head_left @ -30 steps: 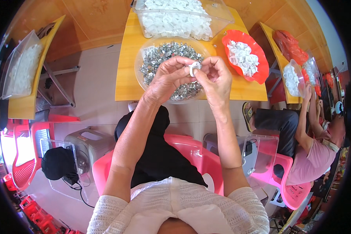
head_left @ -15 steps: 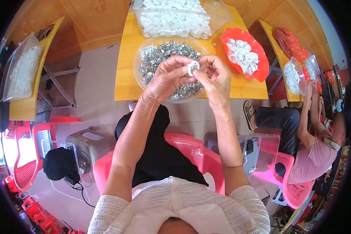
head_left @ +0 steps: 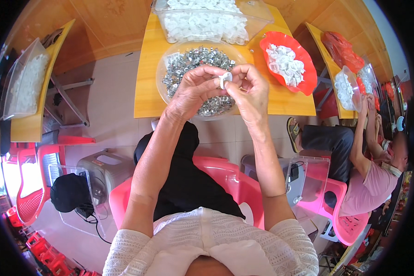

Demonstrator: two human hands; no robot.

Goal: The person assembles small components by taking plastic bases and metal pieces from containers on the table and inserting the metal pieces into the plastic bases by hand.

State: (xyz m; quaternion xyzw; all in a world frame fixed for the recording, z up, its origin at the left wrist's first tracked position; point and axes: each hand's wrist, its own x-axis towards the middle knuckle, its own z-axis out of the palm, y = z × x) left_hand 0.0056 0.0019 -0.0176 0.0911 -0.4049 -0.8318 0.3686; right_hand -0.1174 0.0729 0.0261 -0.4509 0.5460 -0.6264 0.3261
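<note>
Pinching a small white plastic piece (head_left: 225, 80) between thumbs and fingers, the left hand (head_left: 191, 94) and right hand (head_left: 250, 94) met in front of a clear round bowl (head_left: 160, 76); whether a metal bit sat in the fingers too, cannot tell. Other fingers were curled. Piece showed a rounded face, held up off the desk (head_left: 147, 99), against the right part of the bowl. Bowl held lots of small silvery metal parts (head_left: 188, 69); hands blocked its near and right portions. Behind it, a clear rectangular bin (head_left: 258, 23) piled with white pieces (head_left: 207, 25), cut off by the top edge. Right of the bowl, a red wavy-rimmed dish (head_left: 309, 71) with more white parts (head_left: 287, 64). Tiny loose bit (head_left: 251, 51) lay between bowl and dish. Left side: another yellow table (head_left: 25, 133) with a clear bin of whitish parts (head_left: 27, 89). Below that, a grey stool (head_left: 106, 168) and a black cloth item (head_left: 69, 193) on a clear box. Far right: a third table (head_left: 346, 112) with a clear tub (head_left: 345, 92) of white parts and a red plastic bag (head_left: 340, 50), co-worker in a pink shirt (head_left: 370, 191) seated beside it, arms reaching toward the tub.
</note>
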